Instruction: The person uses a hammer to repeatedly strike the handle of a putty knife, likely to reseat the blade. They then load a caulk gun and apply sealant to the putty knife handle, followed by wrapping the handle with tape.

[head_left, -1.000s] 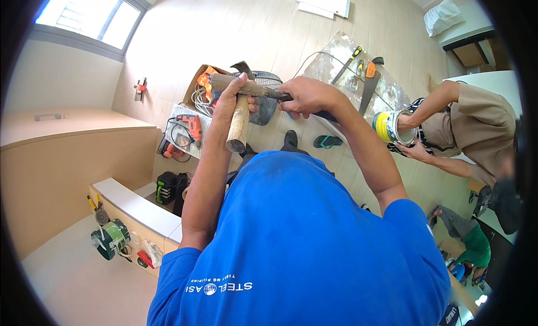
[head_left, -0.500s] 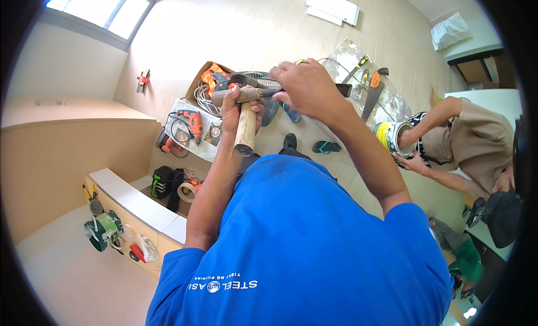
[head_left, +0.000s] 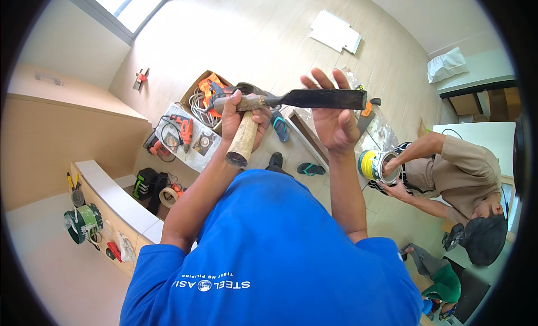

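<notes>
My left hand (head_left: 230, 120) is closed around two tools at once. One is a wood chisel (head_left: 325, 98) with a long dark flat blade pointing right and a worn wooden handle lying across my fingers. The other is a hammer with a thick pale wooden handle (head_left: 243, 140), its butt end hanging toward me; its head is mostly hidden behind the hand and chisel. My right hand (head_left: 338, 130) is raised with fingers spread, palm toward me, just behind the chisel blade and holding nothing. Whether it touches the blade I cannot tell.
A box (head_left: 193, 82) of cables and orange cloth lies ahead, beside an orange drill (head_left: 184, 130). Slippers (head_left: 310, 168) are on the floor. At right, a co-worker (head_left: 468, 169) reaches into a paint can (head_left: 370, 164). A wooden cabinet (head_left: 67, 141) stands left.
My right hand has let go of the chisel's blade area and opened, moving back behind it. The blade now shows fully. My left hand keeps both tools.
</notes>
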Demonstrator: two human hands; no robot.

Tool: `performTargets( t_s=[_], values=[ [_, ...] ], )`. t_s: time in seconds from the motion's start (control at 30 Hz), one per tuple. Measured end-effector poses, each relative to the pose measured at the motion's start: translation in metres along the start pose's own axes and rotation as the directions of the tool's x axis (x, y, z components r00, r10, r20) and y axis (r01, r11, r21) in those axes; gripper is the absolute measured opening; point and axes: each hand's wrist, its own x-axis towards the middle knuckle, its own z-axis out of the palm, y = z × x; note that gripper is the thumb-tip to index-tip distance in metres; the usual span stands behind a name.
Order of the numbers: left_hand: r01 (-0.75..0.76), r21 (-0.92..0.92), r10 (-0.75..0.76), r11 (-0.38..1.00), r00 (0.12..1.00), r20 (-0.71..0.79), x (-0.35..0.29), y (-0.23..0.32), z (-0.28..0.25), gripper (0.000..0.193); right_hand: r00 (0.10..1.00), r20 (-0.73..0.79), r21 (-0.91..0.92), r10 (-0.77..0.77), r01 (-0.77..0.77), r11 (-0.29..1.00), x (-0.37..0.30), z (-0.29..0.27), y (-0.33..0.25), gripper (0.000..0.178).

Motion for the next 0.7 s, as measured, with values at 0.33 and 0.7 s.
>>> performTargets(
  t_s=[0.33, 0.7],
  values=[
    [0.199, 0.045, -0.197, 0.979, 0.98, -0.037, -0.004, -0.029, 0.045, 0.065, 0.951, 0.091, 0.13, -0.297, 0.284, 0.95, 0.065, 0.021, -0.034, 0.039],
    [-0.081, 0.946, 0.311, 0.315, 0.95, -0.022, -0.043, 0.046, 0.047, 0.106, 0.702, -0.71, 0.434, -0.057, 0.5, 0.75, 0.124, -0.109, -0.046, 0.05]
  ],
)
